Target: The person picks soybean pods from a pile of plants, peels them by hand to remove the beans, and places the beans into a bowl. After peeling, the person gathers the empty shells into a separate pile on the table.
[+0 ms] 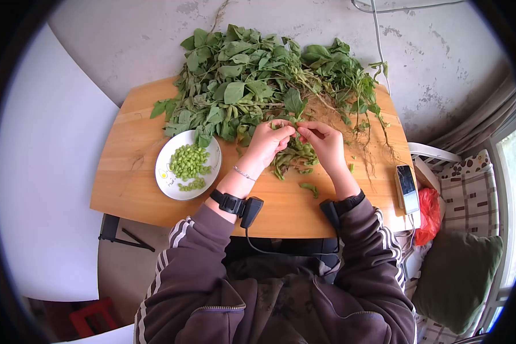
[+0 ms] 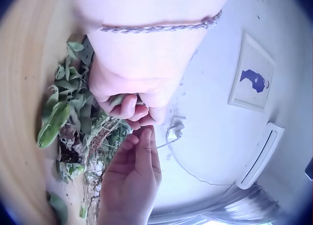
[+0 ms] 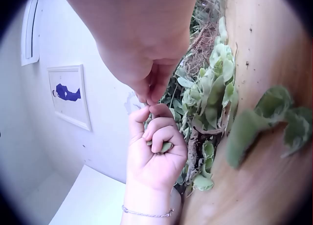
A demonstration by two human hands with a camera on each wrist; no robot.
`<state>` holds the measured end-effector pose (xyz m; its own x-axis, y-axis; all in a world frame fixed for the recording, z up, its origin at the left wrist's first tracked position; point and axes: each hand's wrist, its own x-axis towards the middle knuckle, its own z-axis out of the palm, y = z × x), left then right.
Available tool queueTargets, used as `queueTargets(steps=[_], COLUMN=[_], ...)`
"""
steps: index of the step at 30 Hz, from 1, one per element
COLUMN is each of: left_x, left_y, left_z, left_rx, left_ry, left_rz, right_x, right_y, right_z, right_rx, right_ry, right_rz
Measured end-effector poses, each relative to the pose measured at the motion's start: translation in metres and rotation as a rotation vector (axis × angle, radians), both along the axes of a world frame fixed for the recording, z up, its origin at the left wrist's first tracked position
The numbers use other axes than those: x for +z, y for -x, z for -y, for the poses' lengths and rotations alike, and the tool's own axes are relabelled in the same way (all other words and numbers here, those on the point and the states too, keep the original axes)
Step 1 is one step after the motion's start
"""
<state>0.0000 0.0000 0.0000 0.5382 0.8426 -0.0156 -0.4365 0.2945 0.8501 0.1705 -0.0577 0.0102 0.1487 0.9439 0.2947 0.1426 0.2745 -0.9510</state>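
Observation:
Over the middle of the table, my left hand (image 1: 268,141) curls its fingers round green soybean pods (image 3: 167,147), partly visible in the palm in the right wrist view. Its thumb and forefinger meet the fingertips of my right hand (image 1: 325,144). The right thumb and forefinger pinch together there on a small piece, mostly hidden between the fingertips. Below both hands lies a pile of soybean pods and opened shells (image 1: 297,155). Left of the hands, a white plate (image 1: 161,182) holds shelled green soybeans (image 1: 188,161).
Leafy soybean plants (image 1: 235,74) with roots (image 1: 367,143) cover the table's far side. Loose shells (image 1: 309,189) lie near the front. At the right edge stands a phone (image 1: 406,182) with a cable; beyond it are a red bag (image 1: 429,215) and a cushion (image 1: 458,278).

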Motion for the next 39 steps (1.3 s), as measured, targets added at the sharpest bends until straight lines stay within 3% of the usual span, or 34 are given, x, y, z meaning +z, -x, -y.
queueTargets(steps=[14, 17, 20, 23, 26, 29, 35, 39], left_x=[-0.005, -0.009, -0.001, -0.003, 0.002, 0.0, 0.002, 0.003], left_y=[-0.007, -0.007, -0.005, -0.004, -0.004, -0.005, -0.006, -0.008], left_z=[0.005, 0.003, 0.008, 0.008, 0.011, 0.011, 0.012, 0.013], left_rx=[0.075, 0.047, 0.093, 0.118, 0.158, 0.16, 0.122, 0.125], left_ry=[-0.066, -0.048, -0.102, -0.124, -0.148, -0.15, -0.179, -0.137], left_rz=[0.029, 0.046, -0.024, -0.061, -0.111, -0.113, -0.15, -0.121], right_x=[0.0, -0.002, 0.009, 0.011, 0.005, -0.006, 0.004, -0.002], right_y=[-0.001, 0.002, 0.002, 0.004, 0.001, -0.004, 0.006, 0.005], right_z=[0.004, 0.002, 0.006, 0.007, 0.004, -0.001, 0.008, 0.007], right_rx=[0.054, 0.028, -0.177, -0.189, -0.162, -0.11, -0.191, -0.152], right_ry=[0.077, -0.054, -0.348, -0.38, -0.334, -0.252, -0.188, -0.058], right_rz=[-0.14, -0.14, 0.411, 0.466, 0.468, 0.321, 0.317, 0.169])
